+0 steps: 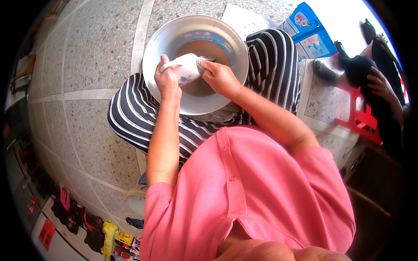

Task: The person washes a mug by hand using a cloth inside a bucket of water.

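This looks like a home yard or a tiled porch, used for washing by hand. The speckled stone floor (87, 65) has pale joints, a white basin (156, 48) of brownish water sits on it, a blue refill pouch (310, 32) lies nearby, and a red plastic stool (359, 119) stands at the right.

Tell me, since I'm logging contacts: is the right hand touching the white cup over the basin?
Touching. The head view shows the right hand pressing a scrubber into the white cup, fingers against its rim.

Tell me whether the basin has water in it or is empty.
It has water: brownish water covers the bottom of the white basin, below the mug that the left hand holds and the right hand scrubs.
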`<state>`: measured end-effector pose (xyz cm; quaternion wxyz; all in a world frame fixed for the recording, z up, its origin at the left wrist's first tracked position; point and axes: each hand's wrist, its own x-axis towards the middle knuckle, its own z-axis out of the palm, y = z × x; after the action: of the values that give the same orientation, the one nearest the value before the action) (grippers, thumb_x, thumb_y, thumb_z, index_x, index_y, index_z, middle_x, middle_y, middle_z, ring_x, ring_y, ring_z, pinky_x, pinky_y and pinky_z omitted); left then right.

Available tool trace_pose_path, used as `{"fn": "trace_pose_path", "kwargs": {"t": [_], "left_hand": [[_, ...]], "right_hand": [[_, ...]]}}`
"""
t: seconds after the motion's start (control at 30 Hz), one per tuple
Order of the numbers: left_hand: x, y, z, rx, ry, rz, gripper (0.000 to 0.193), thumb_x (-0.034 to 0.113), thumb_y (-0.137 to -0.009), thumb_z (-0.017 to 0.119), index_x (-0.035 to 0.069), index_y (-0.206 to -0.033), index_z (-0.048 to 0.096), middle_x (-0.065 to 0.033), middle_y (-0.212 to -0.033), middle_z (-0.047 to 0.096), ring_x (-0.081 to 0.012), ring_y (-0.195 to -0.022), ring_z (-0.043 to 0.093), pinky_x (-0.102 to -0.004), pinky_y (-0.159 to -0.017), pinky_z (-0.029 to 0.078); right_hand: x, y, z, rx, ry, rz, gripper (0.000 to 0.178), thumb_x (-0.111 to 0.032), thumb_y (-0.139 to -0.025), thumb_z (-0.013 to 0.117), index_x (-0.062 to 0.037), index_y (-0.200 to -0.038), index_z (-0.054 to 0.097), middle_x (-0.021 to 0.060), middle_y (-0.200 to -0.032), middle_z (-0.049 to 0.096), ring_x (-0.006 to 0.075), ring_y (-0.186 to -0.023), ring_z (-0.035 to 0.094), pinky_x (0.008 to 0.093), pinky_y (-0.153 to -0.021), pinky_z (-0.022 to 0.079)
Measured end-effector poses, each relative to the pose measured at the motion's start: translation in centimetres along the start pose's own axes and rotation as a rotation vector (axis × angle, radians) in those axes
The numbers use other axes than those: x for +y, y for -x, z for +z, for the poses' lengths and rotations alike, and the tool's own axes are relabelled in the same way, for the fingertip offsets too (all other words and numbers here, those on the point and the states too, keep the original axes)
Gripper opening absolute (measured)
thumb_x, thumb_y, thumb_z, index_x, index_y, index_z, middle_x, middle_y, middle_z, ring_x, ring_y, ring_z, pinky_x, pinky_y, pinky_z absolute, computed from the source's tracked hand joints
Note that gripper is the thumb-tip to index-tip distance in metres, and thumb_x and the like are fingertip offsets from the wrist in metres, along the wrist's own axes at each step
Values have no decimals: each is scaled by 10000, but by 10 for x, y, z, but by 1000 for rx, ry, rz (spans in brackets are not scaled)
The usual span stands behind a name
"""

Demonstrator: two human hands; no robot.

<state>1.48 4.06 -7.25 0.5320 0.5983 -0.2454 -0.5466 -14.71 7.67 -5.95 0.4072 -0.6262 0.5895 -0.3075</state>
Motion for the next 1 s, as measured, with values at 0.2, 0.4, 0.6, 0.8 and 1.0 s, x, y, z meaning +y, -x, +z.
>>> {"fn": "trace_pose_path", "kwargs": {"t": [0.2,0.4,0.6,0.8,1.0], "left_hand": [[10,-3,0,144,31,14,447,407,-927,499,-23,-1041,535,-94,-882,578,-186,-795,575,-317,-698,479],[18,5,13,155,-10,13,381,370,-934,505,1,-866,572,-67,-775,580,-154,-664,545,-287,-615,465],[10,5,13,-16,-256,278,376,363,-931,520,27,-765,555,-5,-681,506,-94,-618,449,-249,-576,404],[13,18,14,-125,-472,413,416,365,-937,509,22,-702,523,14,-653,479,-82,-631,419,-240,-580,384],[12,23,18,-132,-147,225,357,329,-948,495,31,-760,554,8,-692,502,-70,-642,445,-226,-585,393]], "right_hand": [[-2,4,2,-104,-101,-65,334,-78,-817,528,-36,-1144,586,205,-954,626,304,-850,632,338,-759,488],[1,5,4,30,-126,-251,328,-40,-824,539,-40,-1150,575,166,-962,631,279,-856,627,323,-776,484],[5,1,11,77,-31,-352,346,-6,-809,558,-33,-1154,555,146,-912,618,281,-818,616,326,-732,491],[8,-8,-2,174,19,-292,249,-88,-771,624,-90,-1019,632,123,-827,603,330,-743,591,393,-668,486],[7,-13,10,72,-397,-157,391,-292,-900,521,-89,-1234,502,185,-1148,490,336,-1096,473,411,-957,362]]}}
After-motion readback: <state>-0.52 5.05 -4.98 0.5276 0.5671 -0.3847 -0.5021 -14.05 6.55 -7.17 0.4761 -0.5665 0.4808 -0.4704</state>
